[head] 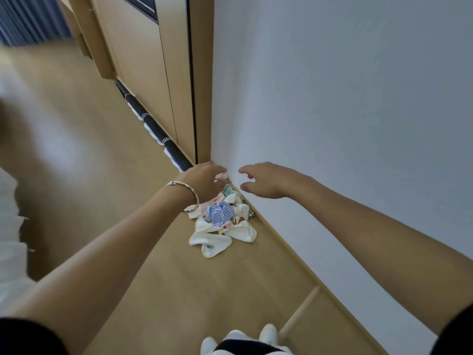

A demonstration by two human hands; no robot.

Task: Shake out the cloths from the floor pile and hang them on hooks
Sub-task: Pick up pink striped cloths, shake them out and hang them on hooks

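Both the left hand point(204, 181) and the right hand point(266, 181) hovered over the pile point(225, 233) on the floor point(176, 290).
The pile lay against the foot of the wall point(332, 98), cream cloths round a blue striped one point(220, 213). The left hand's fingers curled down at the pile's far end; whether they gripped a cloth could not be told. The right hand's fingers were loosely spread, holding nothing.

cloths point(225, 226): cream (1 blue-striped point(220, 212)) | floor point(179, 290): tan | wall point(332, 98): white
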